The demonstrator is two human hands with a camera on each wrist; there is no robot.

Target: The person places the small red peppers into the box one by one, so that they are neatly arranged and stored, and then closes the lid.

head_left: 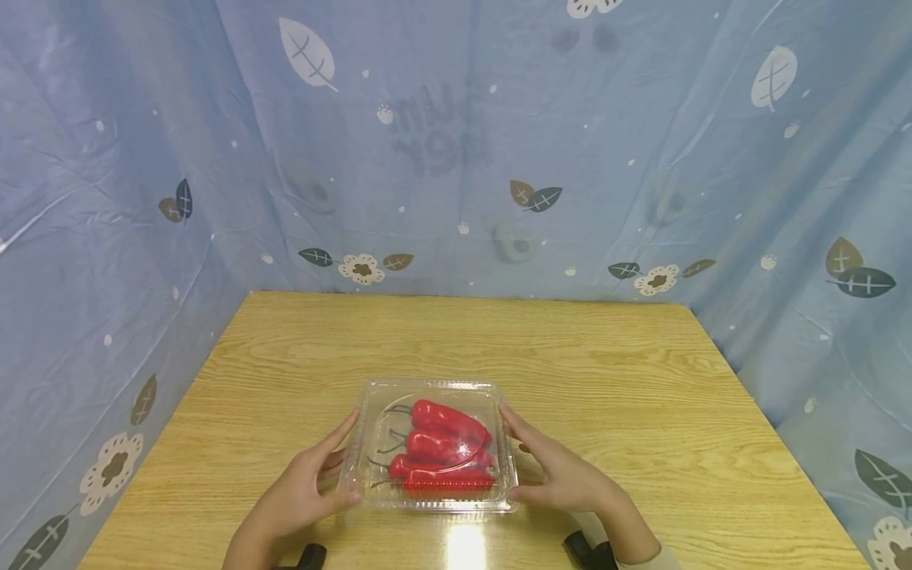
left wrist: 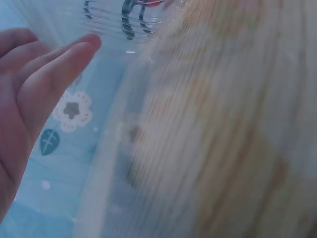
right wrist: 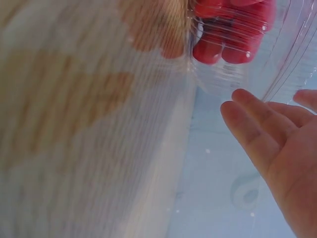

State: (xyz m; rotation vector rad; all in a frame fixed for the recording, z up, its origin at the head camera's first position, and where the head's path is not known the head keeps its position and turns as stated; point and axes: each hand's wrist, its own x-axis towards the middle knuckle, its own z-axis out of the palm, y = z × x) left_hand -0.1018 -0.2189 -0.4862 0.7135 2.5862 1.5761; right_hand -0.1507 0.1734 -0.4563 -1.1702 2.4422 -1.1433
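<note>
A clear plastic clamshell box point(head_left: 435, 386) with a ribbed rim lies near the front of the table. Inside it are several red peppers point(head_left: 445, 447), side by side, their thin green stems toward the left. My left hand point(head_left: 302, 487) is at the box's left side, index fingertip by the upper edge and thumb at the near corner. On the opposite side is my right hand point(head_left: 570, 475), fingertip by the rim and thumb at the near right corner. Both wrist views show fairly straight fingers point(left wrist: 59, 64) beside the box wall, the right fingers point(right wrist: 257, 124) likewise.
The wood-grain table point(head_left: 456, 336) stretches beyond the box to its back edge. Blue curtains point(head_left: 456, 142) printed with leaves and flowers hang behind it and on both sides. Dark straps point(head_left: 591, 550) show at the wrists.
</note>
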